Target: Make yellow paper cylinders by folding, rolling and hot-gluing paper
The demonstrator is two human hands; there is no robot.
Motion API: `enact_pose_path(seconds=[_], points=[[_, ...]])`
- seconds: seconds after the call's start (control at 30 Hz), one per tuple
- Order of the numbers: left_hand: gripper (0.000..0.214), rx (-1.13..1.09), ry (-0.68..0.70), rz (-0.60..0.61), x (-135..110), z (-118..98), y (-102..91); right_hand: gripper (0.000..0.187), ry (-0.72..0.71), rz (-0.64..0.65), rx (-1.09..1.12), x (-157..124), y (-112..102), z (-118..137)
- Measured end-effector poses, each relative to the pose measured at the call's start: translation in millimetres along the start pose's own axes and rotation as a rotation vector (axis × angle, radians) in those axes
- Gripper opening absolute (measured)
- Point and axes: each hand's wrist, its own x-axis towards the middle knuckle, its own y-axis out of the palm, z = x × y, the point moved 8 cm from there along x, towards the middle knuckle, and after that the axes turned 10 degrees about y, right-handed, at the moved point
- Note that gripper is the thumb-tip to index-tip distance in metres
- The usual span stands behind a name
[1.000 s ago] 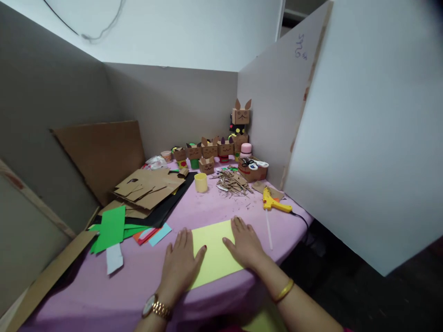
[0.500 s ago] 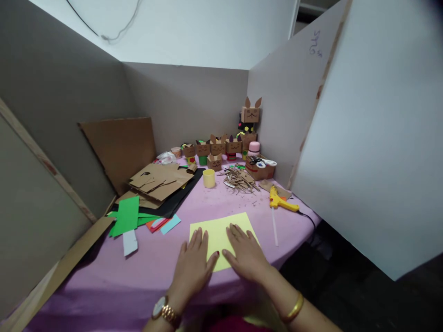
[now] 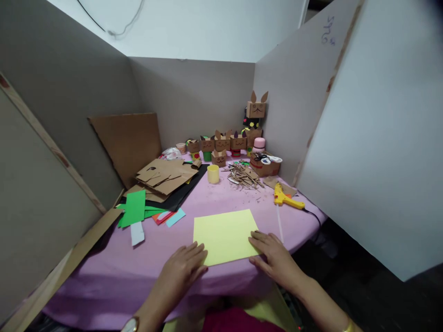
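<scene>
With your left hand (image 3: 185, 262) and right hand (image 3: 275, 254) uncurled, fingers resting on opposite sides of the yellow sheet (image 3: 226, 235) near the front of the purple cloth (image 3: 128, 274), press evenly so nothing buckles.

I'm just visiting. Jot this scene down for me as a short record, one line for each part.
Left hand: fingers at the left edge of the yellow sheet
Right hand: fingers at the right edge of the same sheet
Yellow sheet: flat on the pink-purple cloth
Glue gun: yellow, beyond the right hand
Left side: green paper, stacked cardboard
Middle: yellow cylinder, heap of cardboard scraps
Back: animal-faced cardboard figures
</scene>
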Motion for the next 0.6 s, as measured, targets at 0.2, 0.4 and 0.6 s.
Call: enact_pose_path(seconds=[0.2, 0.4, 0.6], points=[[0.03, 0.059, 0.083, -0.269, 5, -9, -36.0, 0.031, -0.192, -0.209, 0.089, 0, -21, 7], [0.014, -0.161, -0.322, -0.635, 24, 29, -105.4, 0.015, 0.015, -0.377, 0.665, 20, -93, -4], [0.035, -0.492, -0.693, -0.495, 46, 84, -83.0, 0.035, 0.204, -0.103, 0.947, 70, -80, 1]])
